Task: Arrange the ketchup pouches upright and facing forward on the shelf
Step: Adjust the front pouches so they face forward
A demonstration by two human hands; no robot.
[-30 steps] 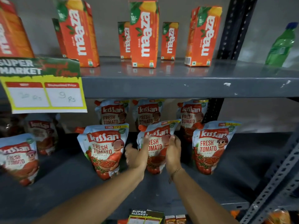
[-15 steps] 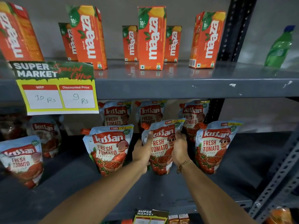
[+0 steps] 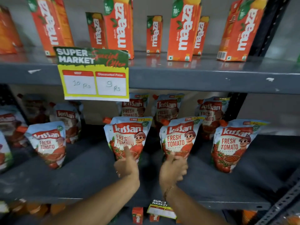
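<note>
Both hands have come off the middle pouch (image 3: 178,138), which stands upright, label forward, on the shelf (image 3: 81,176). Left hand (image 3: 126,164) and right hand (image 3: 173,168) hover loose and empty. Next, probably the tilted left pouch (image 3: 48,143) needs straightening.

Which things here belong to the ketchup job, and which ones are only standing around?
Job: Kissan ketchup pouches; their shelf; left hand; right hand.
Not the job: Maaza juice cartons; price sign.

right hand (image 3: 173,168) motion-blurred, leftmost pouch (image 3: 4,153) edge-cropped
</note>
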